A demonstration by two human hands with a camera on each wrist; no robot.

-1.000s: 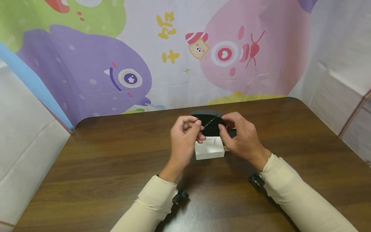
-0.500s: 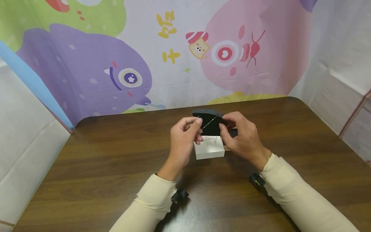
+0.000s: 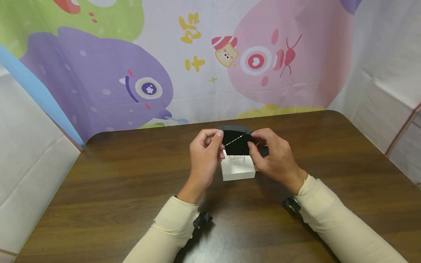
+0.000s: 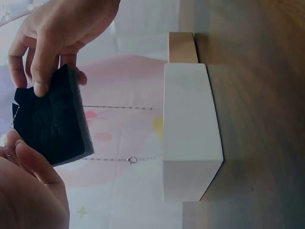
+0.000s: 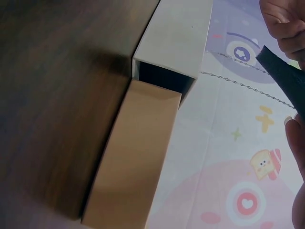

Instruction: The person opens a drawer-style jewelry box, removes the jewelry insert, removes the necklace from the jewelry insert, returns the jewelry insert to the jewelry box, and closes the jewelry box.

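A black pad (image 3: pixel 236 143) is held up above a white box (image 3: pixel 238 168), its right edge pinched by the right hand (image 3: pixel 274 155). Across the pad's front runs a thin silver chain (image 3: pixel 234 140) slantwise. At the pad's left side the left hand (image 3: pixel 205 157) pinches the chain between thumb and fingers. The left wrist view shows the pad (image 4: pixel 52 119) with two chain strands (image 4: pixel 132 160) hanging beneath it toward the white box (image 4: pixel 190 114). Seen from the right wrist, a brown inner tray (image 5: pixel 136 157) sticks out of the white sleeve (image 5: pixel 174 38).
The box stands on a brown wooden table (image 3: pixel 125 190). Behind the table hangs a cloth (image 3: pixel 204 91) printed with cartoon figures. A black device (image 3: pixel 203 220) is strapped at the left wrist, another (image 3: pixel 291 205) at the right.
The left hand has shifted slightly left and up, away from the pad's middle, drawing the chain strand to a flatter slant. The right hand and the box have hardly moved.
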